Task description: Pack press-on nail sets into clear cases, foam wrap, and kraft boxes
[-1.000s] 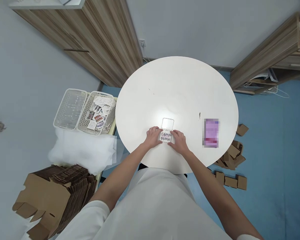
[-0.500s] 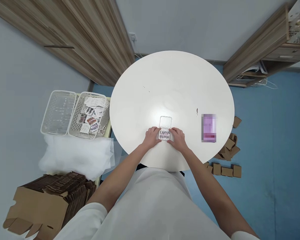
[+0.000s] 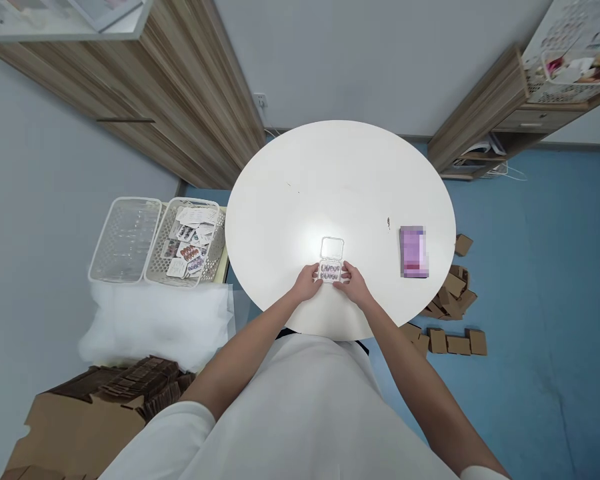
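Note:
A small clear plastic case [image 3: 330, 271] lies on the white table in front of me, its lid [image 3: 333, 249] hinged up and lying back toward the far side. Two rows of purplish false nails show inside it. My left hand [image 3: 307, 282] is curled at the case's left side, thumb by the near corner. On the opposite side, my right hand [image 3: 354, 284] grips the right edge between fingers and thumb. The case's side edges are partly hidden by my fingers.
A pixelated purple stack [image 3: 414, 252] sits on the round table [image 3: 340, 167] at right. Left of the table stand a basket of nail cards [image 3: 185, 243], a clear bin [image 3: 125, 240], white foam sheets [image 3: 155, 320] and flattened cartons [image 3: 80, 427]. Small brown boxes [image 3: 457, 344] lie on the floor.
The camera view has tilted up slightly, so more of the cabinets shows. The fingers have shifted a little along the case's sides; the case stays in place with its lid up.

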Demonstrator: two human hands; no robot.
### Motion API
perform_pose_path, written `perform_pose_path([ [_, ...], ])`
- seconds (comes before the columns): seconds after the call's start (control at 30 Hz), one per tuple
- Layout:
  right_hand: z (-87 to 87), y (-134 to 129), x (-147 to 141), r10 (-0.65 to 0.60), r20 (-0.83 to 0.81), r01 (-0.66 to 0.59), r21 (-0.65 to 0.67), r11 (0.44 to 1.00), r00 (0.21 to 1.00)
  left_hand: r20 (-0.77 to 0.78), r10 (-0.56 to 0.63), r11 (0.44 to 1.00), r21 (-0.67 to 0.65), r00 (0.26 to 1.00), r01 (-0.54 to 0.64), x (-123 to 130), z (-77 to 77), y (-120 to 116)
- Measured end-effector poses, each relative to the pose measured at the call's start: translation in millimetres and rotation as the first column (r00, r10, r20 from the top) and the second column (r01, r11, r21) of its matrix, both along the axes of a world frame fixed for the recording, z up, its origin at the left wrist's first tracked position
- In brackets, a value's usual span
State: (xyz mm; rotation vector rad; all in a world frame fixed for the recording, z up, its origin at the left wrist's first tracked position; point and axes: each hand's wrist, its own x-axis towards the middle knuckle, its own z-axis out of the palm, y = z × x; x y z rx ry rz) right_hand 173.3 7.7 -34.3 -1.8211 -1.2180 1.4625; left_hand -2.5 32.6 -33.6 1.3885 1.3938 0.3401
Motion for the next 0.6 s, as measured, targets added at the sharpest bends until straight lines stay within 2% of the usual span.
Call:
perform_pose_path([
  [0.07,6.3,-2.3,-5.4,-0.022,-0.021,0.021,-0.020,1.000,1.000,0.062,0.051,0.998,-0.036,0.997,-0.049,-0.9,3.9,-3.6],
  [0.23,30.4,-20.7,-17.5,-0.103,-0.062,0.105,0.028,0.994,0.993,0.178,0.211,0.976,-0.098,0.961,-0.197,-15.1,19.9,-21.9],
  [0.47,54.7,-55.7,-44.3,-0.205,-0.165,0.229,0.148,0.962,0.965,0.321,0.229,0.972,-0.015,0.919,-0.237,-41.5,44.7,-48.5],
  [0.53,60.4,-63.1,-52.3,-0.211,-0.188,0.243,0.167,0.955,0.959,0.375,0.239,0.969,-0.041,0.895,-0.242,-49.1,50.2,-53.7],
  [0.6,66.5,-69.5,-59.5,-0.221,-0.205,0.259,0.181,0.949,0.953,0.443,0.259,0.966,-0.125,0.858,-0.227,-57.0,55.8,-58.3],
])
